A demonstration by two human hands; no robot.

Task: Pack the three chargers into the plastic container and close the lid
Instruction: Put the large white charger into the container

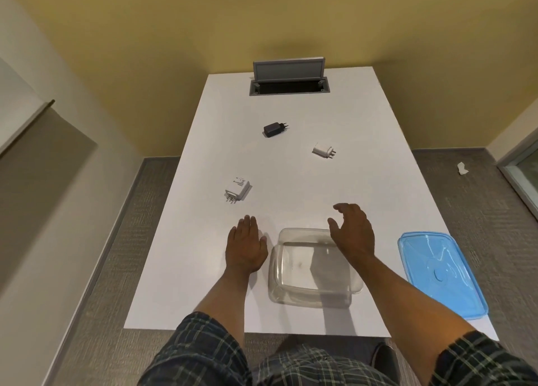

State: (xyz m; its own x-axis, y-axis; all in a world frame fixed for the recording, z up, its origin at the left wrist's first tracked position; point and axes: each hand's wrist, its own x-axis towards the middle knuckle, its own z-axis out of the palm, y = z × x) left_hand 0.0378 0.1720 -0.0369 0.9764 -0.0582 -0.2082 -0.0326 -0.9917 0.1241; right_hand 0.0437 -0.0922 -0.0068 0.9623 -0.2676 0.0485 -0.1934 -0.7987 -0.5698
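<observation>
Three chargers lie apart on the white table (291, 182): a black charger (274, 129) farthest away, a small white charger (323, 150) to the right, and a larger white charger (237, 189) to the left. A clear plastic container (297, 272) stands empty near the front edge. Its blue lid (442, 272) lies flat to the right, apart from it. My left hand (246, 246) rests flat on the table just left of the container, holding nothing. My right hand (353, 231) hovers over the container's far right corner, fingers spread and curled, holding nothing.
A grey cable hatch (289, 78) with its flap raised sits at the table's far end. The floor around is grey carpet, with a scrap of white paper (461, 168) on it at the right. A yellow wall stands behind the table.
</observation>
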